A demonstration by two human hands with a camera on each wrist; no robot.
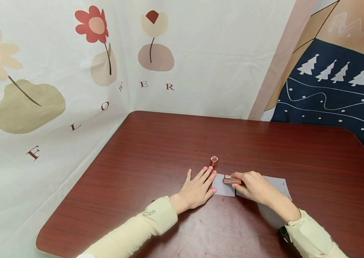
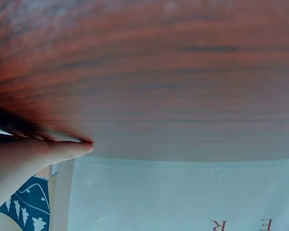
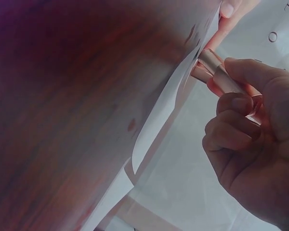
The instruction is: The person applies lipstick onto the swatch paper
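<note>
My right hand [image 1: 256, 186] pinches a rose-gold lipstick tube [image 1: 232, 181] between thumb and fingers, low over a white paper [image 1: 222, 190]. At the tube's left end a small red mark shows; whether the tip touches the paper I cannot tell. In the right wrist view the tube [image 3: 226, 79] slants toward the paper's edge [image 3: 156, 127]. My left hand [image 1: 195, 191] lies flat with fingers spread, its fingertips at the paper's left edge. Just beyond those fingertips, a rose-gold cap [image 1: 214, 161] stands upright on the table.
A second white sheet [image 1: 278, 183] extends under and beyond the right hand. The dark red wooden table [image 1: 169, 143] ends at a printed cloth backdrop [image 1: 207, 71] behind and left. A navy cloth with white trees [image 1: 333, 93] hangs at the back right.
</note>
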